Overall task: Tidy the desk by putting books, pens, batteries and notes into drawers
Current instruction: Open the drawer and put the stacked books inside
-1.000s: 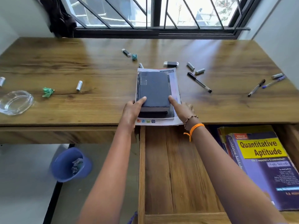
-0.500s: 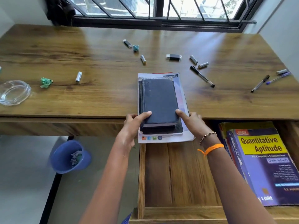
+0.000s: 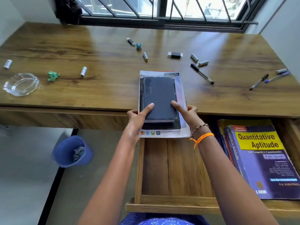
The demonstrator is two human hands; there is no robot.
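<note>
Left hand (image 3: 138, 117) and right hand (image 3: 186, 114) are gripping the book stack (image 3: 159, 101) by its sides, thumbs on top, overhanging the worktop (image 3: 97, 88) edge above the open drawer (image 3: 172, 168).

Brown wood-grain table (image 3: 97, 88). Dark navy hardcover book (image 3: 158, 96) atop white notebook (image 3: 182, 88). Purple-and-yellow textbook (image 3: 263, 159), near right. Blue plastic bin (image 3: 65, 151), near left.

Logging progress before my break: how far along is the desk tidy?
Early. Done: a purple textbook already lies in the open drawer. In hand: left hand and right hand grip a stack of books at the desk edge. Left: pens, batteries and green paper scraps.
</note>
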